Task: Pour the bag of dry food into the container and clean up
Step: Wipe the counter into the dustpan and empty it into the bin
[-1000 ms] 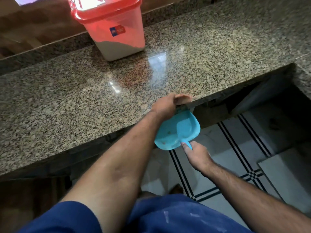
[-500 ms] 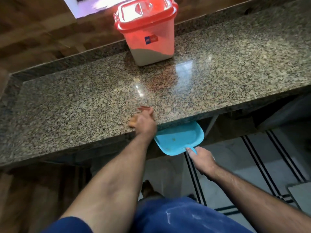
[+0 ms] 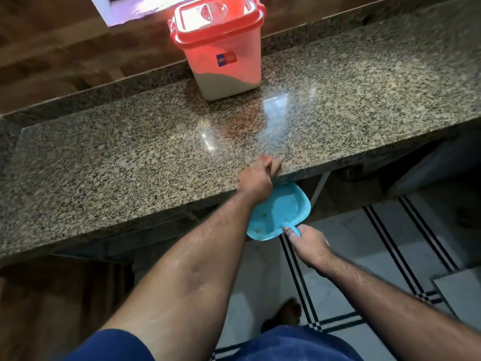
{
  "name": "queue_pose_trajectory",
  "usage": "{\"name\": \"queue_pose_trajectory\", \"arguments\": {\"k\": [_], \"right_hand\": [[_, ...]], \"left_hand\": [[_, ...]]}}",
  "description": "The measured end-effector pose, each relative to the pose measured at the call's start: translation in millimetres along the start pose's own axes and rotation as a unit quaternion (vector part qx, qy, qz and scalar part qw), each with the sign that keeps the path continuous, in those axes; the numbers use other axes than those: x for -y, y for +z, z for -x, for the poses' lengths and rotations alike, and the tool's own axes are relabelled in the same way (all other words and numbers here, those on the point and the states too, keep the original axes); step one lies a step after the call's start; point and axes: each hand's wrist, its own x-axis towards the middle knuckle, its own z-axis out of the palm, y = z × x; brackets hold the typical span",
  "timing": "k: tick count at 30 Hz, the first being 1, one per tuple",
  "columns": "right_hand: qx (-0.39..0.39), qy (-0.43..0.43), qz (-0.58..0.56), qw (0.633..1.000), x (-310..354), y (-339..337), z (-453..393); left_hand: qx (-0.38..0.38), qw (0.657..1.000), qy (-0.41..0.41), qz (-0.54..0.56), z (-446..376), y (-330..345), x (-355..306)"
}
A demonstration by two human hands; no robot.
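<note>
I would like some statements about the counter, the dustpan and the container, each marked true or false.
1. The right hand holds the blue dustpan by its handle. True.
2. The dustpan lies flat on top of the granite counter. False: it is held below the counter's front edge, over the floor.
3. The red-lidded container has its lid on. True.
4. The container is full to the top. False: the pale contents reach only the lower part.
5. The left hand is at the counter's front edge, just above the dustpan. True.
6. The dustpan is perfectly clean inside. False: a few small crumbs lie in it.
</note>
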Motion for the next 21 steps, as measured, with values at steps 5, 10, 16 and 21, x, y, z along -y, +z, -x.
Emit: {"name": "queue_pose_trajectory", "arguments": {"k": [5, 10, 16, 21], "right_hand": [[-0.012, -0.013, 0.025, 1.000, 2.6, 19.5, 23.8], [0.001, -0.051, 0.078, 0.996, 13.1, 63.9, 73.4], [0.094, -0.116, 0.122, 0.981, 54.1, 160.9, 155.4], [0.192, -0.161, 0.146, 0.957, 89.6, 255.2, 216.8]], "left_hand": [[-0.014, 0.999, 0.007, 0.038, 69.1, 5.7, 49.6], [-0.110, 0.974, -0.037, 0.197, 173.1, -40.3, 102.5], [-0.282, 0.882, -0.169, 0.337, 310.4, -99.8, 207.5], [-0.428, 0.731, -0.313, 0.429, 437.9, -116.2, 315.6]]}}
